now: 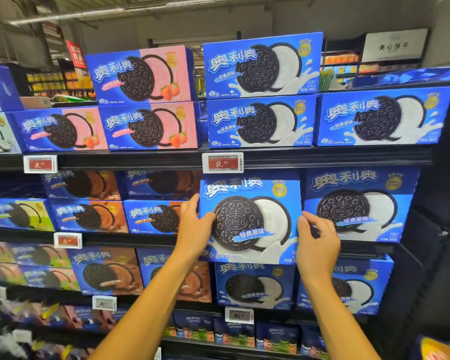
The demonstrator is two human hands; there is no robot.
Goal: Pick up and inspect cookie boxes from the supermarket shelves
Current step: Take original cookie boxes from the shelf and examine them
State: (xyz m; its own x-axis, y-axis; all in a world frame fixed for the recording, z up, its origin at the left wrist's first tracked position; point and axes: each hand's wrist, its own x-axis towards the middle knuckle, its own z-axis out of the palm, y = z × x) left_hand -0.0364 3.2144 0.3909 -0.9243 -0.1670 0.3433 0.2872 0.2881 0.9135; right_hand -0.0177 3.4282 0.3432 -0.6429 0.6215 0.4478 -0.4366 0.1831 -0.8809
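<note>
Blue cookie box (252, 219) in L hand (192, 229) & R hand (317, 242) grip.

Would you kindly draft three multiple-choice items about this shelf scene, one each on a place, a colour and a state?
1. Where is the held blue box?
A. On the top shelf
B. In front of the second shelf, under a red price tag
C. On the floor

2. What colour is the right half of the strawberry boxes at upper left?
A. Pink
B. Green
C. Black

3. How is the box held?
A. By one hand only
B. By no hand
C. By left hand and right hand at opposite edges

Answers: 1 B, the tag sits just above it; 2 A, pink behind the strawberries; 3 C, fingers grip both side edges.
</note>
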